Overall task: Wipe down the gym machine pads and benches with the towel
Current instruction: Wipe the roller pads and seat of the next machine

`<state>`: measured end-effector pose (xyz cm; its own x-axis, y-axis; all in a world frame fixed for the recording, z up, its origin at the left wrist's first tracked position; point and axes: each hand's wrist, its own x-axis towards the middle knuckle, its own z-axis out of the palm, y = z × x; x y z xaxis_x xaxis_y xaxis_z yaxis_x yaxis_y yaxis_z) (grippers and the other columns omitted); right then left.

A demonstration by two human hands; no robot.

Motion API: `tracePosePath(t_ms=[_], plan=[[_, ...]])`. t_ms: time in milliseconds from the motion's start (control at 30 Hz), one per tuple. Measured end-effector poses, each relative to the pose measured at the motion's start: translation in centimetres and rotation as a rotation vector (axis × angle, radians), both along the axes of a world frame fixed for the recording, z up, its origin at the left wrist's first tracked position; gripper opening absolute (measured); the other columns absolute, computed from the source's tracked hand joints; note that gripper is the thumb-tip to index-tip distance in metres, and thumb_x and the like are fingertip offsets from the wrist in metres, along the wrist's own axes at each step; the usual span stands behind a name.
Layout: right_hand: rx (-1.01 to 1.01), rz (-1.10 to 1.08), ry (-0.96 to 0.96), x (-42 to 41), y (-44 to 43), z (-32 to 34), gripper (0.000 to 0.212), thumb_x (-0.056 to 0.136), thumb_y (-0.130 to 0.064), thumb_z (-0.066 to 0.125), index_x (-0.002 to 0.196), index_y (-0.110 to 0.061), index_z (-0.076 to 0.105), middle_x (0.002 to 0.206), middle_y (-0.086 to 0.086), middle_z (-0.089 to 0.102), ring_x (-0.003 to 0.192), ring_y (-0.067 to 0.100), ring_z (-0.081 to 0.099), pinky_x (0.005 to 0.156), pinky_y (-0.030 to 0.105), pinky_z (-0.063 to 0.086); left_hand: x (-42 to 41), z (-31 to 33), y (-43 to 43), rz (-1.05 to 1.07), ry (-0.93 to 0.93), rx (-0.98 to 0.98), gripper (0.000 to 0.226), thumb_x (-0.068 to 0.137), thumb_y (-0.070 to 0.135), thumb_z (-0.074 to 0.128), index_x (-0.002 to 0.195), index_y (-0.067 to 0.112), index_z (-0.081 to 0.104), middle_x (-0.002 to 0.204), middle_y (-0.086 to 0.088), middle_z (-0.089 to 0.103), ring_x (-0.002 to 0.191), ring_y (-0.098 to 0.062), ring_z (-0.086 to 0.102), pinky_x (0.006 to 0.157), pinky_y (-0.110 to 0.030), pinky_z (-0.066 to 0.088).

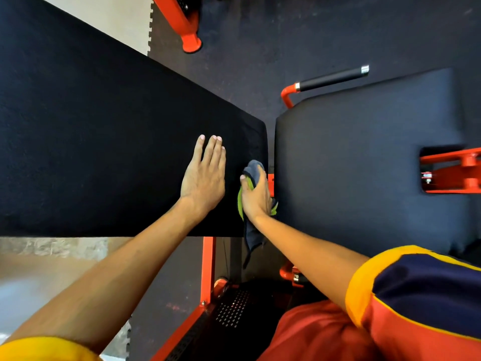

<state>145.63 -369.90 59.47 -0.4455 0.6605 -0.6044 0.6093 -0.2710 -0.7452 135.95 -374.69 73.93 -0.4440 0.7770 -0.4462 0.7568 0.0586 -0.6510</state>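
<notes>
left grip (204,178): laid flat on long black cushioned pad (91,139); right grip (256,196): wrapped round grey-green cloth towel (253,169), 3 o'clock

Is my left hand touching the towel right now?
Apart. The head view shows the left hand flat on the long black pad, with bare pad between it and the towel gripped by the right hand.

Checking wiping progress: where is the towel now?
Head view, just right of centre: the towel is gripped by the right hand at the right end of the long black pad, beside the flat left hand.
</notes>
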Motion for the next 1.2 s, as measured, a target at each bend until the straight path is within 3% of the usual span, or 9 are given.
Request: tracePosePath(t_ms=[167,300,400,500,633,833,1000,1100,1200], plan=[[0.081,0.192,0.205,4.6,-3.1,0.1,0.082,0.097,-0.056,0.063,0.162,-0.038,0.017,0.166,-0.009,0.032,0.150,0.015,0.035,0.118,0.039,0.037,-0.2,-0.5,0.1,-0.015,-0.006,-0.003,0.066,0.106,0.035,0.009,0.158,-0.006,0.003,0.167,-0.028,0.000,0.156,-0.040,-0.002,0.124,-0.060,0.003],[-0.036,0.129,0.017,4.2,-2.0,-2.3,0.089,0.093,-0.069,0.058,0.164,-0.034,0.016,0.168,-0.004,0.030,0.151,0.021,0.033,0.121,0.035,0.023,-0.3,-1.1,0.4,0.022,-0.032,0.027,0.065,0.106,0.033,0.012,0.159,-0.004,0.005,0.167,-0.026,0.002,0.157,-0.038,-0.001,0.124,-0.059,0.002],[-0.149,-0.034,-0.145,0.3,1.1,-3.5,0.083,0.091,-0.077,0.047,0.161,-0.041,0.019,0.162,0.001,0.041,0.144,0.033,0.044,0.119,0.050,0.031,-0.4,-1.1,0.7,0.066,-0.052,0.049,0.065,0.105,0.032,0.014,0.160,-0.002,0.006,0.168,-0.024,0.002,0.157,-0.036,-0.002,0.125,-0.058,0.001],[-0.234,-0.077,-0.168,-3.7,5.7,-3.4,0.078,0.097,-0.073,0.043,0.162,-0.038,0.019,0.160,0.008,0.043,0.140,0.038,0.046,0.115,0.050,0.035,-0.3,-1.0,0.9,0.103,-0.074,0.058,0.064,0.105,0.033,0.016,0.160,0.000,0.007,0.169,-0.022,0.001,0.158,-0.033,-0.004,0.125,-0.057,-0.001],[-0.084,0.034,-0.074,-6.3,7.0,-0.1,0.071,0.100,-0.065,0.045,0.161,-0.038,0.022,0.162,0.004,0.041,0.143,0.034,0.043,0.118,0.050,0.030,-0.5,-1.0,1.3,0.141,-0.074,0.076,0.064,0.106,0.034,0.015,0.161,0.003,0.007,0.169,-0.020,-0.001,0.158,-0.032,-0.005,0.125,-0.057,-0.004],[0.078,0.151,0.221,0.2,1.3,0.7,0.072,0.100,-0.051,0.060,0.161,-0.033,0.027,0.164,-0.004,0.037,0.149,0.017,0.036,0.120,0.037,0.034,-0.8,-1.3,1.9,0.145,-0.086,0.072,0.068,0.104,0.041,0.006,0.160,0.002,0.004,0.169,-0.021,-0.003,0.157,-0.034,-0.008,0.124,-0.059,-0.006],[-0.083,0.084,-0.126,-1.5,4.3,-3.9,0.069,0.100,-0.063,0.046,0.161,-0.041,0.019,0.159,0.001,0.044,0.138,0.035,0.049,0.110,0.049,0.042,-1.5,-1.7,3.0,0.163,-0.107,0.085,0.065,0.103,0.033,0.014,0.161,0.004,0.008,0.170,-0.019,0.001,0.158,-0.033,-0.005,0.125,-0.058,-0.004],[-0.126,0.004,-0.092,-6.0,8.6,-3.4,0.065,0.103,-0.054,0.048,0.161,-0.037,0.024,0.158,0.004,0.045,0.138,0.035,0.050,0.108,0.044,0.041,-2.5,-1.7,4.2,0.188,-0.099,0.102,0.064,0.104,0.030,0.019,0.161,0.003,0.010,0.169,-0.019,0.003,0.158,-0.032,-0.003,0.126,-0.056,-0.003],[-0.050,0.066,-0.035,-8.6,9.9,-1.0,0.066,0.102,-0.054,0.049,0.161,-0.038,0.024,0.160,0.003,0.044,0.141,0.033,0.047,0.113,0.046,0.036,-3.8,-1.6,5.4,0.203,-0.086,0.140,0.062,0.104,0.029,0.016,0.160,0.002,0.014,0.169,-0.021,0.005,0.157,-0.034,-0.004,0.126,-0.055,-0.003]])
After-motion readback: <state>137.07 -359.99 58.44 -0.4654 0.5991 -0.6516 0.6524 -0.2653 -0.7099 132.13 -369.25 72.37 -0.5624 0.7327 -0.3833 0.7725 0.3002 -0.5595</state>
